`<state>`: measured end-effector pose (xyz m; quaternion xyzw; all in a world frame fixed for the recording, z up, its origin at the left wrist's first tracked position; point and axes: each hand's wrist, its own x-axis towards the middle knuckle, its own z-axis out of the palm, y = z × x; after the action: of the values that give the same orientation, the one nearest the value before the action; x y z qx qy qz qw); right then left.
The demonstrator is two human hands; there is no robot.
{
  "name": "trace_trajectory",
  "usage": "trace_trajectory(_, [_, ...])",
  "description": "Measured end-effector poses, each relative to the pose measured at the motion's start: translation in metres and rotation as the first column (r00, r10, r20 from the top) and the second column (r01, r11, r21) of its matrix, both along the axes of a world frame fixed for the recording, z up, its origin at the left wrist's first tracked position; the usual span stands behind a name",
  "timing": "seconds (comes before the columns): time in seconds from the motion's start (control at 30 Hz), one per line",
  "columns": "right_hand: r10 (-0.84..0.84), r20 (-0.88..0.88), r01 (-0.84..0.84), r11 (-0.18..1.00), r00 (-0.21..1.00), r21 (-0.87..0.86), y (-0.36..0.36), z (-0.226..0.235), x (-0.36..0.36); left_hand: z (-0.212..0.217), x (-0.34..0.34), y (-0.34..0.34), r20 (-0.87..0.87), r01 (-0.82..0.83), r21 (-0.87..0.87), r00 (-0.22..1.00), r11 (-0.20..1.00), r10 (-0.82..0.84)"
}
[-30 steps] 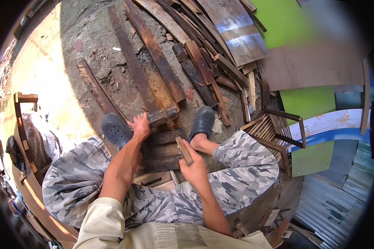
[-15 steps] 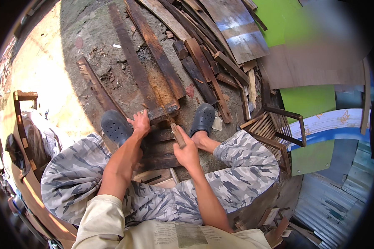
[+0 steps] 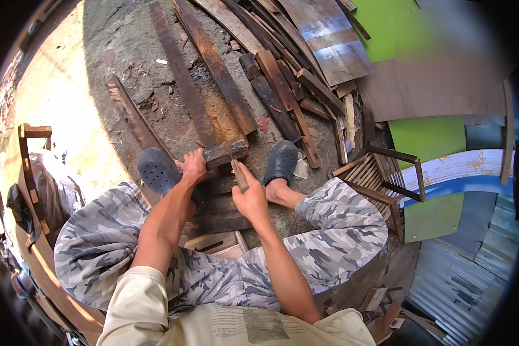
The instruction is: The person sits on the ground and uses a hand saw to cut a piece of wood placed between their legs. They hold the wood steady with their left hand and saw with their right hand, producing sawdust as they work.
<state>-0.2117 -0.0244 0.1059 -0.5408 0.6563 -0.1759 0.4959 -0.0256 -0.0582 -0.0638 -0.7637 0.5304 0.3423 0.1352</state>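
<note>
My right hand (image 3: 251,199) is wrapped round the wooden handle of a saw (image 3: 239,176). Its thin blade, seen nearly edge-on, runs forward from the handle across a short dark length of wood (image 3: 225,152). My left hand (image 3: 193,164) grips the left end of that wood, fingers curled over its top. The wood lies crosswise between my two dark clogs, over other dark timbers (image 3: 216,223). Orange-brown dust (image 3: 228,128) lies just beyond it. How deep the blade sits in the wood cannot be made out.
Long dark planks (image 3: 213,63) stretch away ahead on the ground. A heap of stacked timber (image 3: 279,95) lies to their right. Farther right are a slatted wooden frame (image 3: 380,179), green panels (image 3: 427,141) and corrugated metal sheets (image 3: 444,288). Another wooden frame (image 3: 29,173) stands at left.
My right hand has shifted slightly left and forward with the saw, and less of the blade shows. My left hand has moved slightly on the wood and still grips it.
</note>
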Motion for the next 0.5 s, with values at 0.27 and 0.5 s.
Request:
trace_trajectory(0.27, [-0.049, 0.105, 0.043, 0.998, 0.993, 0.053, 0.067, 0.087, -0.042, -0.004, -0.001, 0.007, 0.037, -0.022, -0.038, 0.999, 0.999, 0.024])
trace_trajectory(0.5, [0.011, 0.089, -0.003, 0.996, 0.996, -0.094, 0.057, 0.038, -0.033, -0.008, 0.002, 0.011, 0.062, -0.050, -0.041, 0.997, 0.998, 0.052])
